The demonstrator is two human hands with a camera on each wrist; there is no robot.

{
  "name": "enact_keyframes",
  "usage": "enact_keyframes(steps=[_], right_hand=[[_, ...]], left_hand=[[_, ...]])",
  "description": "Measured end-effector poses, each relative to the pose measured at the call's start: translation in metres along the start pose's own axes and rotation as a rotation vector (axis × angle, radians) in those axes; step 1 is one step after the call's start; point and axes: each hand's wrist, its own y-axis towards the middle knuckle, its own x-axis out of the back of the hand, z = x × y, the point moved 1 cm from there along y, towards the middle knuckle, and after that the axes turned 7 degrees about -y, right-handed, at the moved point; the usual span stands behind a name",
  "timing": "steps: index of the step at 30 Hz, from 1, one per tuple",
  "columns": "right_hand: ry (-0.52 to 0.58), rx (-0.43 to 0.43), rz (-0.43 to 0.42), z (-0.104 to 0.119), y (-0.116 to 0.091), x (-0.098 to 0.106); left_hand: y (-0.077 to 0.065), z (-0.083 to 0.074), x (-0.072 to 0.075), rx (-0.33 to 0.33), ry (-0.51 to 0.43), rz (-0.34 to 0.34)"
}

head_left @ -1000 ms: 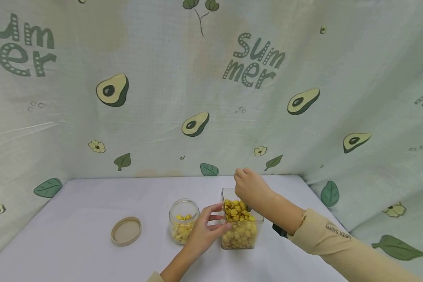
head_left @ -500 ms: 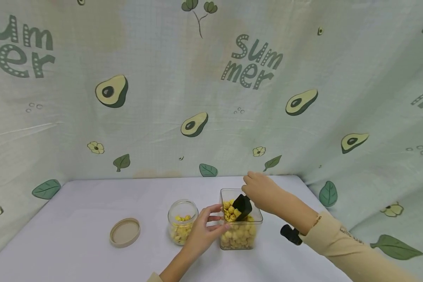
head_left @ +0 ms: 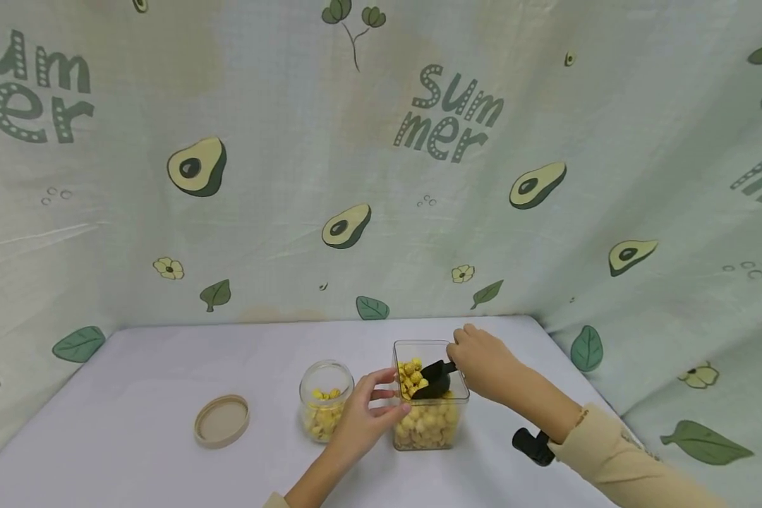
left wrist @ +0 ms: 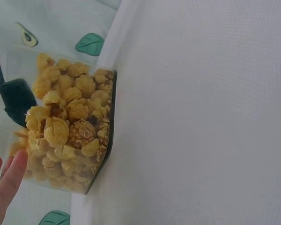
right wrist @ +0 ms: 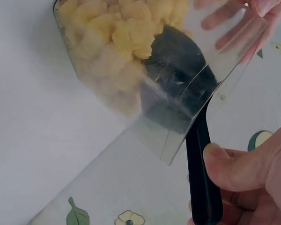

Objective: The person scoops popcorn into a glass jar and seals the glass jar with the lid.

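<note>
A clear square container [head_left: 427, 427] holds yellow popcorn [head_left: 411, 377]. My left hand [head_left: 367, 410] holds its left side, the thumb at the front wall and the fingers along the left wall near the rim. With my right hand [head_left: 485, 363] I grip the handle of a black scoop [head_left: 434, 381]. The scoop's bowl sits inside the container, low against the popcorn, as the left wrist view also shows. In the right wrist view, my thumb presses on the scoop handle [right wrist: 201, 173] outside the rim. Popcorn partly covers the bowl's edge.
Left of the container stands a round clear jar [head_left: 322, 416], partly filled with popcorn and lidless. A beige round lid [head_left: 221, 422] lies farther left on the white table [head_left: 133, 423]. A printed curtain [head_left: 260, 212] hangs behind. A black device [head_left: 533, 446] hangs below my right wrist.
My right hand has moved right and slightly down, from over the container to beyond its right side. The scoop's bowl has come into view and tilted lower. The left hand stays at the container.
</note>
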Motion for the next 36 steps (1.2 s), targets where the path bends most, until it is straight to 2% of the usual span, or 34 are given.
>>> enact_keyframes(steps=[6, 10, 13, 17, 23, 27, 36], right_hand=[[-0.176, -0.042, -0.017, 0.007, 0.001, 0.002], [-0.196, -0.005, -0.042, 0.006, 0.003, -0.003], [-0.146, 0.038, -0.081, 0.002, 0.005, -0.01], [-0.02, 0.088, -0.144, -0.006, 0.006, -0.016], [0.126, 0.101, -0.084, -0.007, 0.004, -0.018], [0.156, 0.093, -0.061, -0.006, 0.005, -0.021], [0.207, 0.102, -0.098, -0.006, 0.004, -0.023]], left_hand=[[0.0, 0.0, -0.002, 0.007, -0.012, 0.01], [0.0, -0.001, -0.003, 0.004, -0.011, 0.009], [0.0, -0.001, -0.003, 0.005, -0.008, 0.012], [-0.001, 0.001, -0.003, 0.008, -0.01, 0.01], [0.0, -0.002, -0.001, 0.0, -0.039, 0.009], [-0.001, -0.004, -0.001, -0.013, -0.052, 0.008], [0.0, -0.002, 0.0, 0.001, -0.024, 0.004]])
